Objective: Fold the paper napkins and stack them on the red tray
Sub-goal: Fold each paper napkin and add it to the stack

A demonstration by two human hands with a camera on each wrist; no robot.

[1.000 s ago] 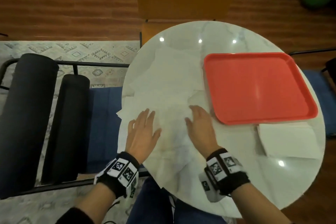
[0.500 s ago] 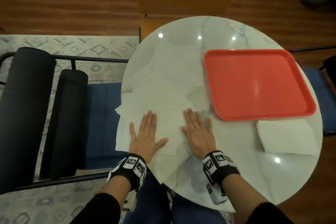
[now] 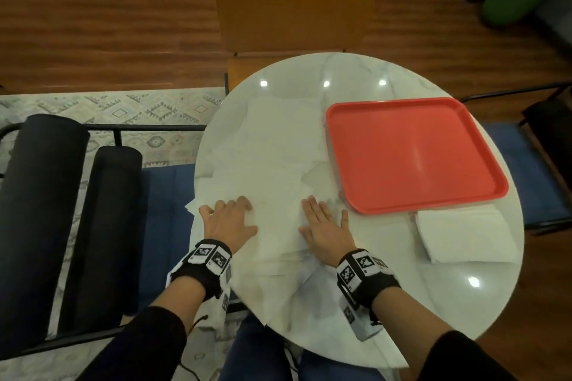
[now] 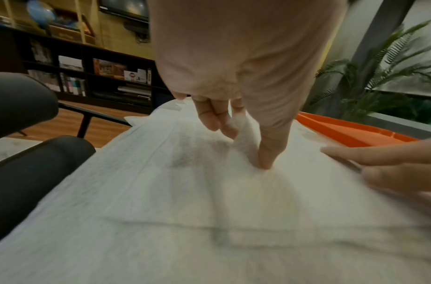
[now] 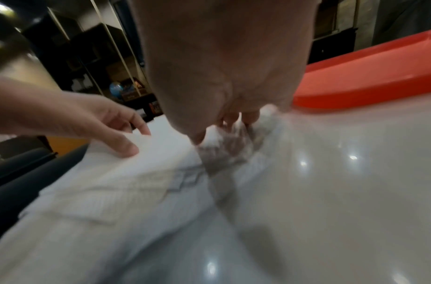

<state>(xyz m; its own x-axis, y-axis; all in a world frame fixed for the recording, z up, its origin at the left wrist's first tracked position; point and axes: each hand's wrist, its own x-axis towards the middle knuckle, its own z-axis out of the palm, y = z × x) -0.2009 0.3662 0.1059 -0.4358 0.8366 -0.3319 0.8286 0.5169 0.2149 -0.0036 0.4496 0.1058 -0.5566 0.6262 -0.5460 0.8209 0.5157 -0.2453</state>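
two hands on a loose spread of white paper napkins covering the left half of the round marble surface: left hand has fingers bent, pinching up a ridge of napkin; right hand lies flat, fingers straight, pressing the sheet. red tray sits far right, just beside the spread; folded napkin stack near right, touching the tray's near edge.

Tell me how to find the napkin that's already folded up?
Start at the round white marble table and find the flat red plastic tray on it. Just in front of the tray's near edge, toward the person, lies the folded white paper napkin. It is a small, neat rectangle lying alone, while the other napkins are spread open and overlapping on the tray's other side, where the person's hands are.
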